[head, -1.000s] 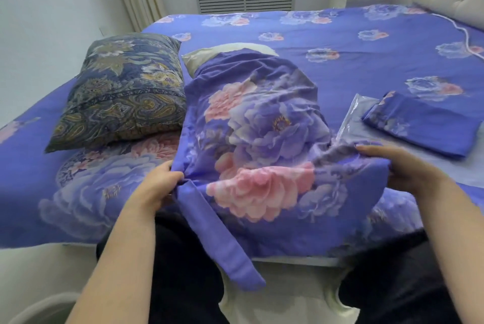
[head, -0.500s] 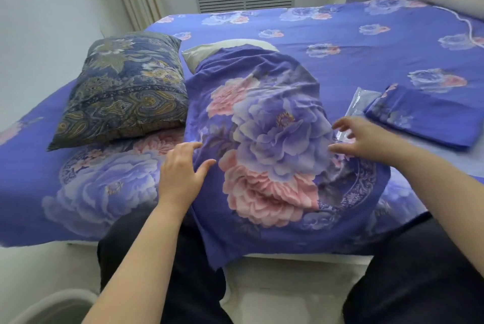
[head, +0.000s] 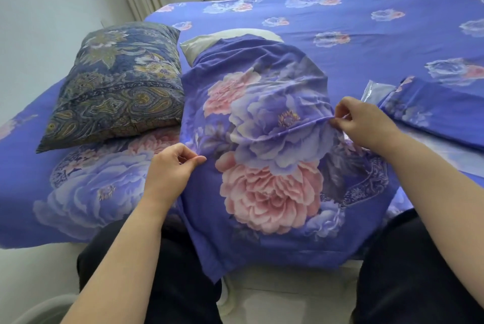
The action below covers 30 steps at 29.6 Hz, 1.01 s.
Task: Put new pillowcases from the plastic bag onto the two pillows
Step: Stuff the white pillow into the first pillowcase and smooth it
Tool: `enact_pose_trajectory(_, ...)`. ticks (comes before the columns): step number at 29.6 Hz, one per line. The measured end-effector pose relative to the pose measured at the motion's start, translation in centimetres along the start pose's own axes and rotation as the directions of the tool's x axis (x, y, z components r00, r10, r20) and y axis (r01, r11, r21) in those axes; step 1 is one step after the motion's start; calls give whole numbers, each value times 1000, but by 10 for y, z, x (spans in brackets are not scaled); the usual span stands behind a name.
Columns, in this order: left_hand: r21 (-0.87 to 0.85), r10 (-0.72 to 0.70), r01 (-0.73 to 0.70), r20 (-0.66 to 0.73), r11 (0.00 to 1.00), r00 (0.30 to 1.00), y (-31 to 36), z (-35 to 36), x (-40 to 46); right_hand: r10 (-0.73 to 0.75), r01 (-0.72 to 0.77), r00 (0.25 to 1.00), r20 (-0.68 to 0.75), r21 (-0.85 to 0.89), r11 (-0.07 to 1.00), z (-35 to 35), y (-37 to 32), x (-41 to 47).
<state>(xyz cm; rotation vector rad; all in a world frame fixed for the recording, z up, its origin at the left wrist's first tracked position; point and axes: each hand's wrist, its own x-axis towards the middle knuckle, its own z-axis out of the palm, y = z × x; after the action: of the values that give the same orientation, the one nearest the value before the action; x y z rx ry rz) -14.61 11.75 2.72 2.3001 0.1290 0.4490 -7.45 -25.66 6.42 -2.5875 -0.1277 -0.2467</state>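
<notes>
Half-covered pillow (head: 230, 38) at the near edge of the bed (head: 340, 17), its far end poking out of the new pillowcase (head: 262, 166). Left of that pillow, touching it: second pillow (head: 117, 82). Right of it: plastic bag (head: 372, 90), flat on the bed, folded pillowcase (head: 440, 111) on top of the bag. Left hand (head: 170, 169) at the pillow's left side, right hand (head: 364, 124) at its right side. Pillowcase's near end hanging over the bed edge.

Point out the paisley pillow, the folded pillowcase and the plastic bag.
paisley pillow (head: 117, 82), head view, middle of its top.
folded pillowcase (head: 440, 111), head view, its top face.
plastic bag (head: 373, 93), head view, bare left corner.
</notes>
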Motion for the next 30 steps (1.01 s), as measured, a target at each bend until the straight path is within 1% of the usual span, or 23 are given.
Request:
enact_pose_trajectory(4, 119, 90, -88, -7, 989, 996, 11, -11, 6, 5, -3, 1000, -22, 86, 996, 0, -1, 6)
enact_pose_trajectory(8, 152, 153, -149, -18, 977, 988, 16, -14, 5, -12, 26, 997, -82, 170, 985, -2, 0, 10)
enact_pose_trajectory(9, 140, 184, -179, -25, 974, 983, 17, -13, 4, -18, 35, 996, -87, 207, 978, -3, 0, 11)
enact_pose_trajectory(11, 63, 226, -223, -54, 973, 973, 20, -11, 5, -7, 32, 997, -80, 314, 949, -4, 2, 17)
enact_pose_trajectory(12, 26, 234, -233, -53, 972, 971, 23, -11, 11, 11, 16, 998, -68, 377, 926, -4, 1, 21)
enact_pose_trajectory(13, -9, 211, -211, -30, 977, 977, 26, -10, 22, 35, -12, 999, -42, 453, 892, -4, 0, 26)
enact_pose_trajectory(14, -74, 155, -154, 6, 985, 988, 29, -9, 39, 54, -48, 999, 3, 537, 842, -4, -2, 33)
enact_pose_trajectory(15, -164, 77, -65, 66, 984, 995, 34, -9, 57, 58, -91, 996, 74, 612, 785, -3, -2, 38)
enact_pose_trajectory(17, -346, -47, 115, 199, 931, 979, 40, -6, 86, 9, -191, 966, 258, 691, 697, -2, -1, 46)
enact_pose_trajectory(18, -399, -75, 179, 264, 899, 962, 40, -3, 93, -33, -248, 932, 361, 703, 666, -2, 1, 49)
enact_pose_trajectory(19, -396, -83, 217, 328, 892, 941, 40, -1, 97, -75, -309, 885, 459, 701, 643, -3, 5, 52)
enact_pose_trajectory(20, -339, -78, 225, 397, 914, 914, 37, 1, 97, -108, -361, 830, 547, 675, 644, -5, 11, 54)
enact_pose_trajectory(21, -244, -71, 206, 468, 948, 881, 35, 1, 94, -124, -378, 776, 618, 614, 693, -6, 16, 55)
enact_pose_trajectory(22, -158, -58, 166, 530, 973, 846, 30, 2, 91, -108, -353, 745, 658, 527, 773, -7, 20, 55)
enact_pose_trajectory(23, -98, -36, 109, 560, 989, 828, 28, 1, 91, -56, -286, 765, 641, 416, 864, -7, 23, 54)
enact_pose_trajectory(24, -85, -6, 61, 534, 995, 845, 27, 4, 95, 15, -220, 829, 560, 302, 928, -4, 24, 55)
enact_pose_trajectory(25, -99, 31, 14, 443, 995, 896, 26, 7, 98, 71, -173, 908, 413, 216, 961, 0, 26, 58)
enact_pose_trajectory(26, -108, 62, -28, 327, 994, 943, 28, 10, 100, 89, -137, 966, 244, 187, 973, 4, 24, 59)
enact_pose_trajectory(27, -106, 80, -57, 223, 993, 971, 31, 14, 102, 82, -100, 992, 100, 197, 975, 9, 19, 60)
enact_pose_trajectory(28, -109, 88, -74, 135, 991, 987, 35, 19, 103, 66, -59, 997, -28, 205, 977, 13, 12, 60)
enact_pose_trajectory(30, -65, 108, -110, -25, 992, 994, 42, 25, 104, 56, -10, 977, -207, 215, 977, 18, 1, 62)
